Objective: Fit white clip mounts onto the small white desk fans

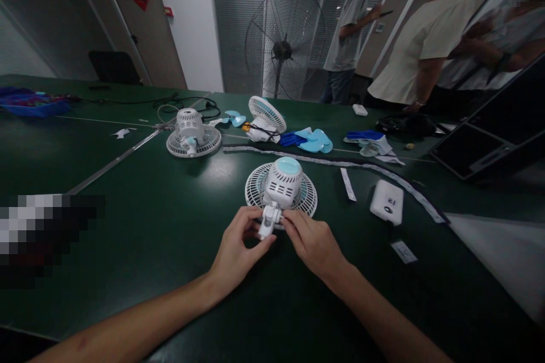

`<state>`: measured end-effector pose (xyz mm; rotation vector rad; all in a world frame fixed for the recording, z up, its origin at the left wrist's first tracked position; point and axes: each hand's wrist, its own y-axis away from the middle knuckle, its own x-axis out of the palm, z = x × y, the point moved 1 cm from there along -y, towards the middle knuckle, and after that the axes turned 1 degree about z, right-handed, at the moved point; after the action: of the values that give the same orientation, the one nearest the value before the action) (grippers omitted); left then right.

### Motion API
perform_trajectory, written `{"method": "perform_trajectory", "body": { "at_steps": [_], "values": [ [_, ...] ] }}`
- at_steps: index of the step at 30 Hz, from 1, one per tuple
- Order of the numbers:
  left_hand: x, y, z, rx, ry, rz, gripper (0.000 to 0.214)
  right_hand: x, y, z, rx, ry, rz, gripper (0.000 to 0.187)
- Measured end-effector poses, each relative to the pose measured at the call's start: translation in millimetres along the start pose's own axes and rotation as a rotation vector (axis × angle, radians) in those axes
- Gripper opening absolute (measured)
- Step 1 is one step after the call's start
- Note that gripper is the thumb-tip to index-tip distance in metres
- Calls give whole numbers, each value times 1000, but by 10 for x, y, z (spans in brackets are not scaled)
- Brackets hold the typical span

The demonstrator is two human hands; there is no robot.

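Working at the bracket (267, 222) now, both hands in on the fan (284, 186), which lies grille-down on the bench (149, 266), motor housing up! The bracket pokes out between six and seven o'clock. Left hand (239, 249) has thumb and fingers clamped around it; right hand (315, 244) brings its fingertips to the joint at the bracket's three o'clock, and whether they pinch something small, I can't tell. Looks like an adjustment or fastening step at that joint. The next move seems to call for a steady left grip and fine fingerwork from the right. Out at ten o'clock, a second fan (189, 123); at one, blue blades (318, 140); at three, a white box (386, 202).
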<state>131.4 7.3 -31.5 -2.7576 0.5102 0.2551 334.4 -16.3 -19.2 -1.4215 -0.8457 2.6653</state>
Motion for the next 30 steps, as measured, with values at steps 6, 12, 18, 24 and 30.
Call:
{"method": "perform_trajectory", "body": {
  "at_steps": [6,12,18,24,30],
  "values": [
    [-5,-7,-5,-2,9,-21,35,72,16,27,267,-284,59,34],
    [-4,-2,-3,14,-10,11,35,40,-7,-2,50,-37,24,32],
    [-15,-27,-19,19,-53,1,34,80,0,13,162,-157,32,28],
    [-27,-19,-8,36,-94,12,39,54,-38,47,114,-127,49,37],
    [-205,-239,-112,117,-413,89,47,30,5,57,253,-382,-24,33]
  ]
}}
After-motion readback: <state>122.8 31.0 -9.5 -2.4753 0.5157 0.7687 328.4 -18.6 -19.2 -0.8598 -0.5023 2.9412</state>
